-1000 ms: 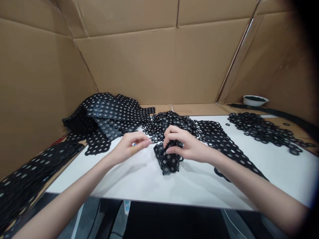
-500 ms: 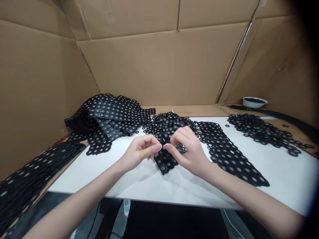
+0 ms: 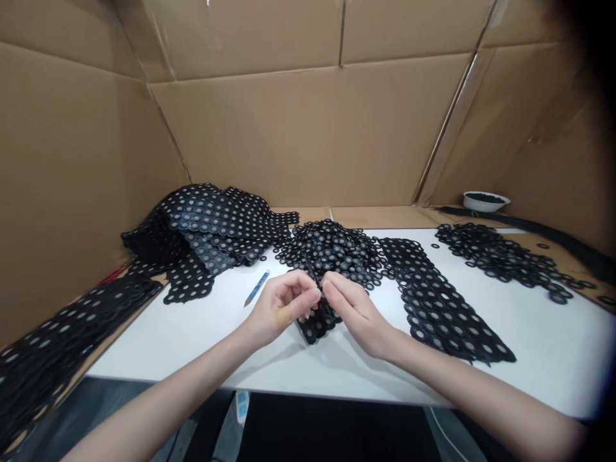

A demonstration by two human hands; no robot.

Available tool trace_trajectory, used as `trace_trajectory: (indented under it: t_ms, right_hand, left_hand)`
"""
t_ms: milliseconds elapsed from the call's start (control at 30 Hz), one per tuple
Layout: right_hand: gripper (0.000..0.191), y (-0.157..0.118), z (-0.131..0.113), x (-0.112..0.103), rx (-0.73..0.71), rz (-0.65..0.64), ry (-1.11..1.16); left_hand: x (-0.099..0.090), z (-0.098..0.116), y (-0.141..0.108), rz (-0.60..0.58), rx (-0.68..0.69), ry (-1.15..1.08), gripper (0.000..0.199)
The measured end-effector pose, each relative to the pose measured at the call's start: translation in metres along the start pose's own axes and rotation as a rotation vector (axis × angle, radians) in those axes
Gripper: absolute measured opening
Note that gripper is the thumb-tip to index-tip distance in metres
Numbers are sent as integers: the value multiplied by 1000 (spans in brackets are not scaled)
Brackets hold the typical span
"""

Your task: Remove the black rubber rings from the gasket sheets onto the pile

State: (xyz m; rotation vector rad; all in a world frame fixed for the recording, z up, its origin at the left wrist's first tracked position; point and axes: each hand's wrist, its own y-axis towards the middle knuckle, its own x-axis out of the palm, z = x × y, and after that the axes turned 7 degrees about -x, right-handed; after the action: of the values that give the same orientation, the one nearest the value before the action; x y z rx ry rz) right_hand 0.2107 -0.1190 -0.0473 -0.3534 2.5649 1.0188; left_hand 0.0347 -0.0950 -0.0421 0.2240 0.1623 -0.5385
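The left hand (image 3: pixel 282 308) and right hand (image 3: pixel 353 311) are held close together, each grip closed to a pinch on the crumpled black ring mesh (image 3: pixel 315 326), which is gathered between them on the white table (image 3: pixel 529 366). The mesh is judged light, limp and liable to tear at its thin links, so a fold is the likeliest place to take hold. A blue pencil (image 3: pixel 256 289) lies just to the left. Flat mesh sheets (image 3: pixel 433 308) are spread to the right, a heap of mesh (image 3: pixel 202 224) is piled far left, and a white bowl (image 3: pixel 484 201) sits far right.
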Motion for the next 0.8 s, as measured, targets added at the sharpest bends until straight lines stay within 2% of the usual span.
trace_trajectory:
  t_ms: [200, 300, 400, 500, 600, 700, 800]
  right_hand:
    - [34, 0, 6, -4, -30, 98, -124]
    - [35, 8, 25, -26, 7, 214, -296]
    - [35, 23, 57, -57, 17, 309, -426]
    - [31, 37, 90, -76, -18, 261, -577]
    - [22, 43, 112, -77, -53, 145, -670]
    - [17, 42, 117, -72, -73, 49, -705]
    - [17, 39, 105, -68, -74, 22, -704]
  left_hand:
    - [-2, -6, -3, 11, 1, -32, 27]
    - [-7, -8, -9, 7, 4, -97, 26]
    - [-13, -8, -13, -39, 10, -163, 23]
    - [-17, -9, -16, -46, 1, -181, 22]
    - [-21, -12, -18, -7, -12, -207, 25]
    - [-25, -13, -19, 28, 8, -244, 30]
    - [-27, -11, -20, 33, 32, -323, 34]
